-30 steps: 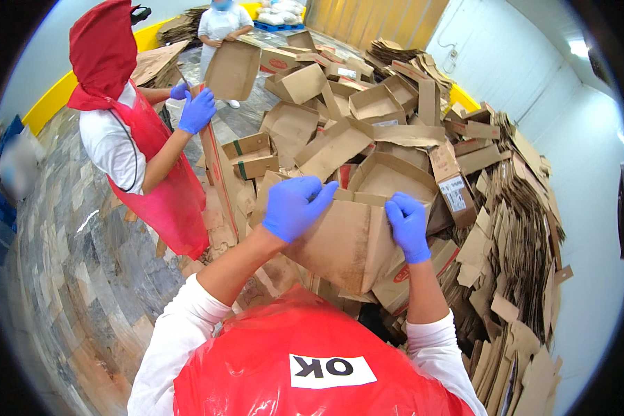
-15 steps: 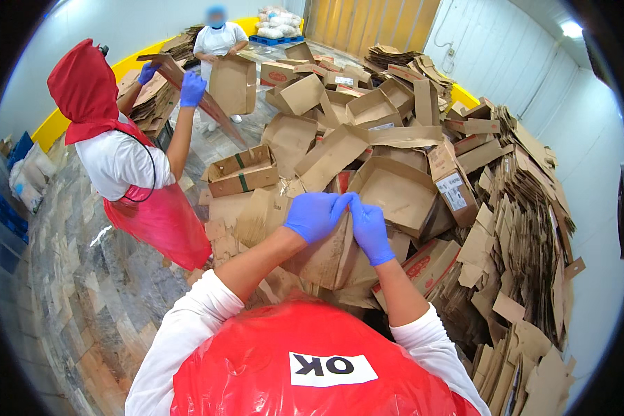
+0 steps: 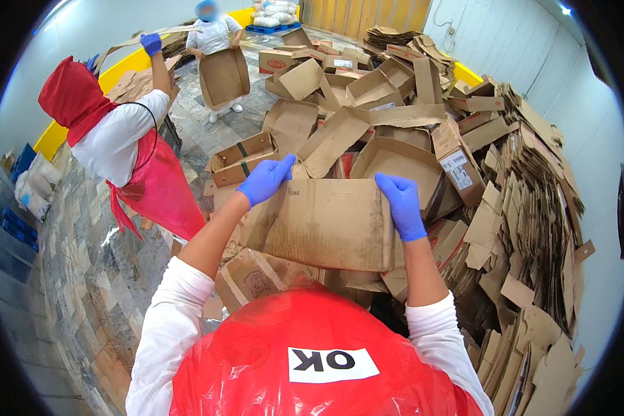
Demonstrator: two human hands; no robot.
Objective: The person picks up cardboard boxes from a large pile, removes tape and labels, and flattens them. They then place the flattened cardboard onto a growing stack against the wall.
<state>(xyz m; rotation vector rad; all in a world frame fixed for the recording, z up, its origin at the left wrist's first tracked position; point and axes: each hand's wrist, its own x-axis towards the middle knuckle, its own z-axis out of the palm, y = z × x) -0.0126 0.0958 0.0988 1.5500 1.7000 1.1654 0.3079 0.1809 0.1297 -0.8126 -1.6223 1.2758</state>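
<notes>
Between my two blue-gloved hands is a brown cardboard box (image 3: 326,225), its broad face toward me and stained dark along the lower part. My left hand (image 3: 267,180) is closed on its upper left corner. At the upper right corner my right hand (image 3: 402,206) grips the edge, thumb on the near side. Just beyond it stand an open cardboard tray (image 3: 399,166) and a box with a white label (image 3: 456,163). Below the held box lies another carton (image 3: 256,277) with a printed figure, partly hidden by my apron.
A heap of open boxes (image 3: 367,93) spreads ahead. Stacked flattened cardboard (image 3: 534,215) rises along the right wall. At left a co-worker in a red hood (image 3: 125,139) lifts a flat sheet; farther back another person (image 3: 217,41) holds an open box (image 3: 224,76).
My hands have moved apart, and the box between them now shows its broad face. The co-worker at left has swung the cardboard sheet up and away to the left.
</notes>
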